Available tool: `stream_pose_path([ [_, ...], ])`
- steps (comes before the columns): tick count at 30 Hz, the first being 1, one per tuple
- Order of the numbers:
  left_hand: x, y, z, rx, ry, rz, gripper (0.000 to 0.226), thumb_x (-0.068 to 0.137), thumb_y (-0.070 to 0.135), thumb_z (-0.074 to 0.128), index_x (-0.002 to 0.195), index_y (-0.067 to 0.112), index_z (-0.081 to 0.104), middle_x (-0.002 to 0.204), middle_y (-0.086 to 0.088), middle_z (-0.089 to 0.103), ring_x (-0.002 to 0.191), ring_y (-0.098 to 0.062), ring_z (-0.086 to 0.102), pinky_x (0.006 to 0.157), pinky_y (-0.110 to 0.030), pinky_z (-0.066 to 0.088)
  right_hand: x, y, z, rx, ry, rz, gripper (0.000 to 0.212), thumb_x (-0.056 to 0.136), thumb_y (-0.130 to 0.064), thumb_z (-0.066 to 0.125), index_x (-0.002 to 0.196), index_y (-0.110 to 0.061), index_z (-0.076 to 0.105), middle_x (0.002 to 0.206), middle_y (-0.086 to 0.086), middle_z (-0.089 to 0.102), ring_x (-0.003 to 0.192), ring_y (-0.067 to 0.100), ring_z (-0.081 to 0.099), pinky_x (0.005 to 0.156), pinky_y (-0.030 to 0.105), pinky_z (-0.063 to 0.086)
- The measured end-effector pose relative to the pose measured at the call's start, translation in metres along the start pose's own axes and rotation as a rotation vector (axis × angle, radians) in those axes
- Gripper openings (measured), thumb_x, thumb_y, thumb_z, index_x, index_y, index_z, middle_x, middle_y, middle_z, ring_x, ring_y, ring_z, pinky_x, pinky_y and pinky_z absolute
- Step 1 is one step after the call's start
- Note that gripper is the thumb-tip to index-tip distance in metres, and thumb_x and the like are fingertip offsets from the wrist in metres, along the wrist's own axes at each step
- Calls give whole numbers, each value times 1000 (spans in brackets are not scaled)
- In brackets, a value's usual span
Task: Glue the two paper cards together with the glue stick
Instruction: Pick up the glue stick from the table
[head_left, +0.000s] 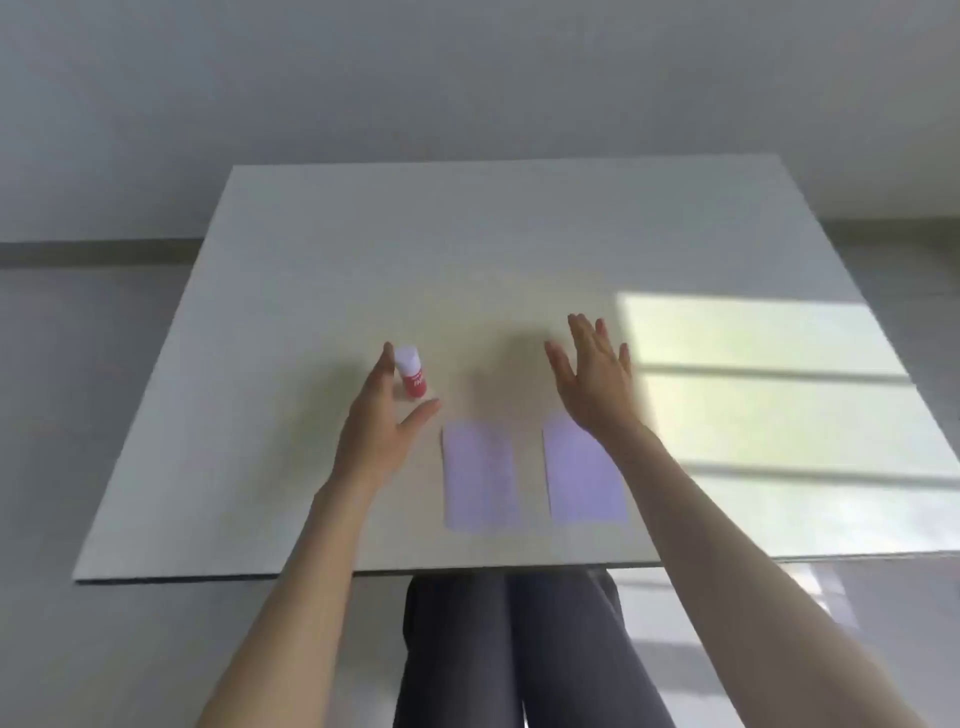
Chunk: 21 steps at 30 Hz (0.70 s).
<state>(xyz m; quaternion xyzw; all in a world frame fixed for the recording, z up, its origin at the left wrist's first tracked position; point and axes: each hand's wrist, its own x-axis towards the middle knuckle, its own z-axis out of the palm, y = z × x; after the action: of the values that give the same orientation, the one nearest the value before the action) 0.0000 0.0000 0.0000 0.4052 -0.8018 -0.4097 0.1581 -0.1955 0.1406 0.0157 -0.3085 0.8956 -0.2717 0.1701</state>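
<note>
Two pale purple paper cards lie flat side by side near the table's front edge: the left card (482, 475) and the right card (584, 475). A red glue stick (410, 371) with a white cap stands upright behind and left of the left card. My left hand (382, 423) is open, fingers just left of the glue stick and thumb below it, not closed on it. My right hand (595, 376) hovers open with fingers spread above the far end of the right card, hiding that card's top corner.
The white table (363, 249) is large and square, with a sunlit patch on its right side. Its front edge runs just above my grey-trousered legs (509, 649). Grey floor and wall lie beyond.
</note>
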Motion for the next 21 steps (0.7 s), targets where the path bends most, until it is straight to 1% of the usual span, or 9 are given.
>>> stream_pose_path([
  [2, 10, -5, 5, 68, 111, 73, 51, 82, 39, 65, 130, 32, 48, 130, 24, 50, 112, 6, 47, 89, -21, 36, -2, 11, 8, 32, 182, -76, 58, 98, -42, 33, 147, -11, 25, 157, 5, 28, 148, 21, 10, 118, 44, 3],
  [4, 19, -2, 1, 45, 174, 102, 10, 81, 34, 63, 90, 38, 63, 94, 17, 71, 81, 5, 61, 73, -21, 40, -9, 12, 10, 74, 292, -164, 58, 98, -42, 34, 146, -11, 27, 156, 5, 30, 148, 22, 11, 118, 45, 4],
  [6, 14, -1, 4, -24, 226, 164, 4, 81, 28, 62, 77, 29, 64, 74, 7, 72, 72, -3, 66, 66, -21, 43, -24, 10, 13, 148, 356, -257, 57, 98, -40, 38, 146, -11, 30, 155, 5, 32, 148, 23, 13, 119, 44, 6],
  [9, -5, 8, 3, -83, 310, 263, 13, 80, 21, 67, 92, 15, 69, 78, 2, 66, 75, -18, 62, 71, -19, 46, -57, 0, 6, 284, 401, -388, 54, 94, -33, 52, 141, -9, 39, 147, 8, 44, 140, 24, 33, 113, 28, 22],
  [11, -24, 22, -2, -97, 325, 334, 29, 78, 17, 72, 106, 15, 70, 85, 2, 61, 77, -13, 56, 69, -11, 44, -78, -11, -1, 398, 340, -397, 54, 89, -29, 62, 136, -11, 45, 133, 8, 55, 118, 22, 54, 96, 19, 37],
  [13, -40, 33, -3, -19, 308, 418, 38, 75, 16, 75, 112, 18, 69, 88, -2, 61, 80, -15, 54, 70, -19, 45, -89, -24, -8, 510, 201, -347, 49, 85, -32, 66, 129, -15, 52, 108, 4, 65, 88, 18, 66, 77, 22, 48],
  [16, -50, 43, -1, 180, 346, 544, 45, 73, 15, 77, 117, 19, 67, 95, -5, 65, 90, -23, 55, 75, -29, 45, -89, -38, -11, 488, 140, -364, 35, 85, -40, 63, 99, -9, 68, 66, 4, 70, 54, 15, 68, 57, 21, 48],
  [19, -60, 53, 3, 275, 382, 601, 44, 74, 14, 76, 117, 20, 67, 98, -4, 65, 93, -26, 56, 74, -33, 48, -89, -47, -14, 516, 62, -264, 62, 84, -61, 49, 70, -5, 69, 45, 6, 64, 37, 16, 62, 42, 20, 45],
  [21, -64, 60, 4, 330, 385, 643, 42, 75, 15, 75, 116, 20, 68, 97, -4, 66, 92, -26, 57, 70, -34, 49, -89, -49, -15, 536, -22, -214, 64, 86, -60, 45, 59, -6, 64, 40, 5, 57, 31, 17, 53, 38, 20, 42],
])
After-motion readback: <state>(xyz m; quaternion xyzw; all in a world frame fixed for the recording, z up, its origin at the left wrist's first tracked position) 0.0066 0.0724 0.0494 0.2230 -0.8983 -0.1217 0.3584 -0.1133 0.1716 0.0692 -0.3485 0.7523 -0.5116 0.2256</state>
